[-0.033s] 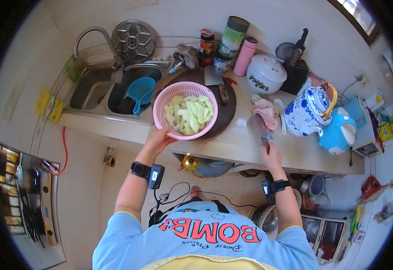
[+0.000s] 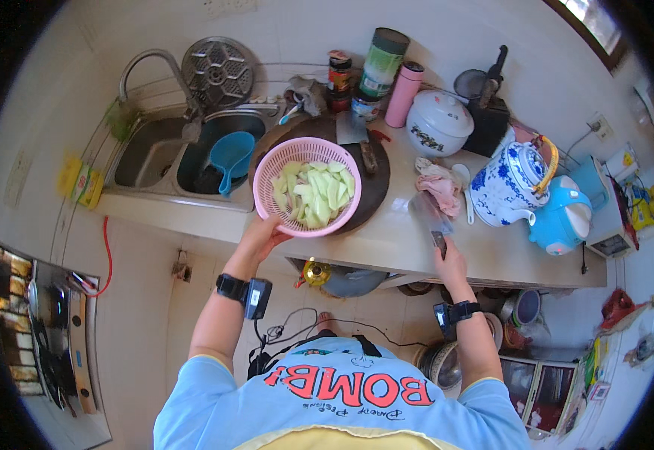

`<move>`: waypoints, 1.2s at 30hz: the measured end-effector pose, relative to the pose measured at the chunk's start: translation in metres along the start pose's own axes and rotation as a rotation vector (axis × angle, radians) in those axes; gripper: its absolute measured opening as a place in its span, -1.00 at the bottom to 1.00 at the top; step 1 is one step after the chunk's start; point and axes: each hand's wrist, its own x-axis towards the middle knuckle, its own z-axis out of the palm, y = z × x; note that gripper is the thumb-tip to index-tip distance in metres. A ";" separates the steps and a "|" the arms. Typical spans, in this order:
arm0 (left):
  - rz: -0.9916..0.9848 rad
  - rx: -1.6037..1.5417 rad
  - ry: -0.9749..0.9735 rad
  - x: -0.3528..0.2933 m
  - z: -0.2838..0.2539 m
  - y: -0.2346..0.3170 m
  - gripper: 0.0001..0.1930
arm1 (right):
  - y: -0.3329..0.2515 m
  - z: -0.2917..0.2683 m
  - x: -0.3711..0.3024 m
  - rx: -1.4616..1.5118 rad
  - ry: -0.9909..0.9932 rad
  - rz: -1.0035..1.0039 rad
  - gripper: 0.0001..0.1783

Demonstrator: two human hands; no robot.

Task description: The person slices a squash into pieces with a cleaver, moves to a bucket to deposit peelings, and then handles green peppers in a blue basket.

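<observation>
My left hand [image 2: 263, 238] grips the near left rim of a pink plastic colander [image 2: 264, 206]. Pale green vegetable slices [image 2: 315, 193] lie heaped inside it. The colander is over a round dark chopping board [image 2: 375, 199]. Beyond its right rim, a cleaver [image 2: 368, 156] rests on the board with its blade toward the wall. To the right, my right hand [image 2: 451, 262] is closed on the dark handle of a knife [image 2: 438, 241]. Its blade points away over the counter and looks blurred. A crumpled pink cloth [image 2: 441, 187] and a white spoon [image 2: 468, 202] lie just past the blade.
At left is a double sink [image 2: 147, 154] holding a blue dipper [image 2: 231, 156]. Jars [image 2: 339, 73], a pink flask [image 2: 404, 96] and a lidded white pot [image 2: 438, 124] line the wall. A blue-and-white teapot [image 2: 503, 191] and a blue kettle [image 2: 559, 221] stand at right.
</observation>
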 end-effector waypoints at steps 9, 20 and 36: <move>-0.103 0.084 -0.224 -0.019 0.073 -0.016 -0.62 | 0.055 0.000 -0.018 -0.296 0.184 -0.072 -0.61; -0.244 0.060 -0.358 0.003 0.148 -0.097 -0.62 | 0.092 -0.020 -0.035 -0.258 0.418 -0.065 -0.43; -0.742 0.383 -0.913 -0.118 0.346 -0.239 -0.70 | 0.206 -0.081 -0.423 0.037 0.480 0.710 -0.68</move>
